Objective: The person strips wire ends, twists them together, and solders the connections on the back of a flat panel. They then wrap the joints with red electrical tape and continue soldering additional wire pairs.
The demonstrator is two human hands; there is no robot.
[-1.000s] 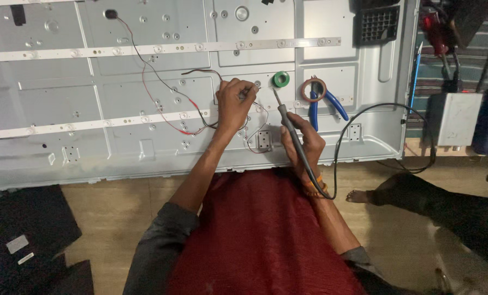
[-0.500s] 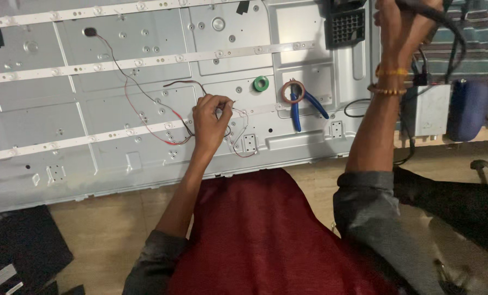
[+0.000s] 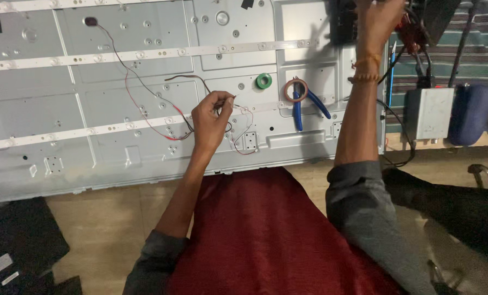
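My left hand (image 3: 211, 121) rests on a large grey metal back panel (image 3: 64, 98) and pinches thin red and black wires (image 3: 146, 90) between its fingertips. The wires run up and left across the panel to a small black connector (image 3: 90, 21). My right hand (image 3: 378, 19) is stretched far up to the panel's top right corner, partly cut off by the frame edge, next to black cables (image 3: 413, 38). Whether it holds anything cannot be seen. A white light strip (image 3: 146, 54) crosses the panel above my left hand.
A green tape roll (image 3: 263, 81), a brown tape ring (image 3: 296, 90) and blue-handled pliers (image 3: 304, 104) lie on the panel right of my left hand. A grey box (image 3: 428, 113) and dark blue object (image 3: 470, 113) stand at right. Red cloth (image 3: 266, 235) covers my lap.
My right hand left the panel beside the wires, where it held a soldering iron, and rose to the top right corner. My left hand stayed on the wires.
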